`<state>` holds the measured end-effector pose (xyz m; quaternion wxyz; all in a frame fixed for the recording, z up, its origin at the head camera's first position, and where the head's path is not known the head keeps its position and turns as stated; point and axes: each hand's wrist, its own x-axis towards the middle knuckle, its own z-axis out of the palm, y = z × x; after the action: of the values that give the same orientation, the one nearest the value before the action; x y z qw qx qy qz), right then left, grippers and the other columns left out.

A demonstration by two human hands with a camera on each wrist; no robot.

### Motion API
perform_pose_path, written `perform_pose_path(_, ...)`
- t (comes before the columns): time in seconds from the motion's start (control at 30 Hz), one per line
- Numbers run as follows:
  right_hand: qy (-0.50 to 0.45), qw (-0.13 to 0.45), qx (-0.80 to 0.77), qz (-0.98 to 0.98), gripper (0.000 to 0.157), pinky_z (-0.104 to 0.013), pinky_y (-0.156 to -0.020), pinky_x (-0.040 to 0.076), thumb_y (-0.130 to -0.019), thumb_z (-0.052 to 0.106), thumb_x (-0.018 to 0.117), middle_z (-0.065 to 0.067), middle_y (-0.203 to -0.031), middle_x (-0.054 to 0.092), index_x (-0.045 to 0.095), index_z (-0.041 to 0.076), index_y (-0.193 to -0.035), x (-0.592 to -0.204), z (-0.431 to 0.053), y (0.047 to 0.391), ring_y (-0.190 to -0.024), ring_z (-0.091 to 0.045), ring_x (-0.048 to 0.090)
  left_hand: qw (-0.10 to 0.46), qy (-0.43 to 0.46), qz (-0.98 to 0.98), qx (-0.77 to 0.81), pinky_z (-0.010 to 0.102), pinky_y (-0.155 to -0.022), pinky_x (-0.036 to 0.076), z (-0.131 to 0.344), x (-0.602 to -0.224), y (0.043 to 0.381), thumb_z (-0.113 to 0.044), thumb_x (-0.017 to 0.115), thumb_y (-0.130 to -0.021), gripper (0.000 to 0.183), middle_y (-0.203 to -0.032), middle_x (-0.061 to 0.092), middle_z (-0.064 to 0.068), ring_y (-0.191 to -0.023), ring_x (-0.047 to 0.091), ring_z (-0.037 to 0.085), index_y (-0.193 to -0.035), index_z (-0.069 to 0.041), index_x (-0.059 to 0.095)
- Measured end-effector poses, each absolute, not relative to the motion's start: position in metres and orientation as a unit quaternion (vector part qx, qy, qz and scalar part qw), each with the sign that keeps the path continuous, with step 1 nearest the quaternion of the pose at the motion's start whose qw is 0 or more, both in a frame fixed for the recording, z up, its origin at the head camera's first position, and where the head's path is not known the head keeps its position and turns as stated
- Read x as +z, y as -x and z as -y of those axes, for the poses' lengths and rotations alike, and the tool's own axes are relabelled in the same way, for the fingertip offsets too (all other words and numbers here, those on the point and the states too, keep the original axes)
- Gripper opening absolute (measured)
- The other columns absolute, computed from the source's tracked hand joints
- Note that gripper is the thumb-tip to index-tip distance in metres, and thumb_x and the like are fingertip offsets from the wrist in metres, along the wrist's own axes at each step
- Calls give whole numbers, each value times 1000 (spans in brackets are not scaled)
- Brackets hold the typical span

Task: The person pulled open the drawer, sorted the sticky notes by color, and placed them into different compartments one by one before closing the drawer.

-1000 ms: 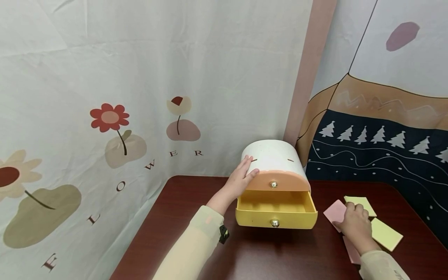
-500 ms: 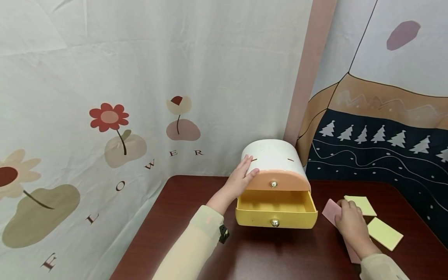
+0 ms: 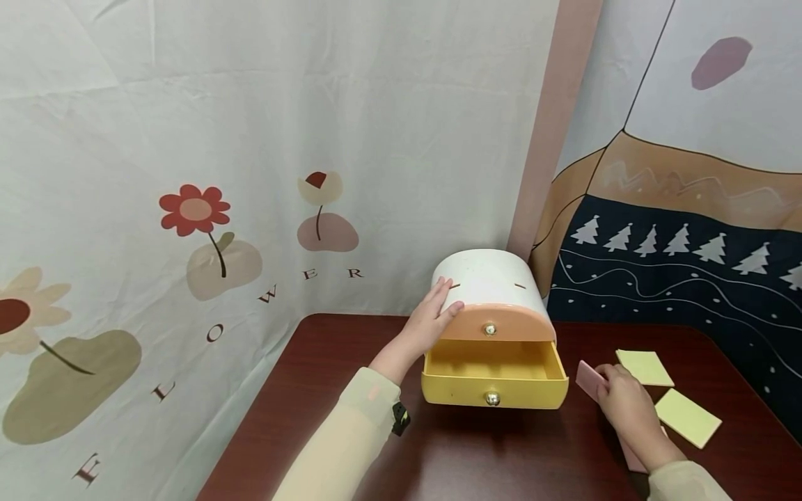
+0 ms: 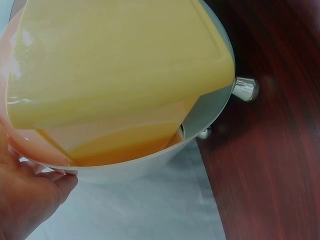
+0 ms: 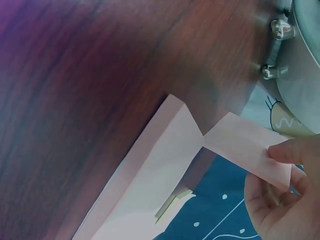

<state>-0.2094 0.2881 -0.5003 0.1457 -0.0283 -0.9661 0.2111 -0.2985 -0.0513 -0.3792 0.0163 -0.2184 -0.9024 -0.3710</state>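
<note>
Drawer (image 3: 523, 394) of yellow colour stands pulled out from a white cabinet (image 3: 491, 275) on the dark red table (image 3: 501, 459), with its inside exposed. The left hand (image 3: 426, 325) lies against the cabinet's upper side, fingers stretched and not curled round anything; I judge that it rests there so the body does not slide. The right hand (image 3: 629, 407) pinches a pink pad (image 3: 588, 381) between thumb and fingers, closed as far as the pad's thickness permits. It takes the pad near one end, probably because a flat block is easier to tilt this way. This pad is to the right of the drawer, inclined; whether its lower edge touches the table, I cannot say surely, since the hand covers part. A second pink pad (image 3: 631, 457) lies partly hidden by the wrist, while a far yellow pad (image 3: 647, 369) and a near yellow pad (image 3: 690, 419) lie beyond the knuckles, apart from the grip.
</note>
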Motion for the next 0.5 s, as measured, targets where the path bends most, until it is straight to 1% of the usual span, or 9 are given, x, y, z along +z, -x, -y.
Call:
perform_pose_path(0.17,19,166,203,965,21,-52,-67,50,-81,-1,64,-22,-92,59,63,-5,-101,-501,-288,208,-80,-36,61,19,220,902,-370,47,-117,18,52,-379,298,-53,38,-97,67,-160,11,2,-146,15,23,-152,-19,21)
perform_pose_path(0.33,12,215,199,956,17,-53,-65,49,-78,-2,67,-19,-89,62,66,-1,-95,-502,-287,206,-79,-37,61,20,221,902,-370,46,-117,18,52,-380,298,-54,38,-97,67,-160,12,2,-146,16,23,-152,-19,21)
perform_pose_path(0.5,4,259,207,943,15,-55,-66,49,-78,-1,68,-19,-93,63,68,1,-93,-498,-287,203,-83,-37,60,22,224,901,-370,47,-117,18,52,-380,298,-53,38,-97,67,-160,11,3,-146,15,23,-152,-18,21)
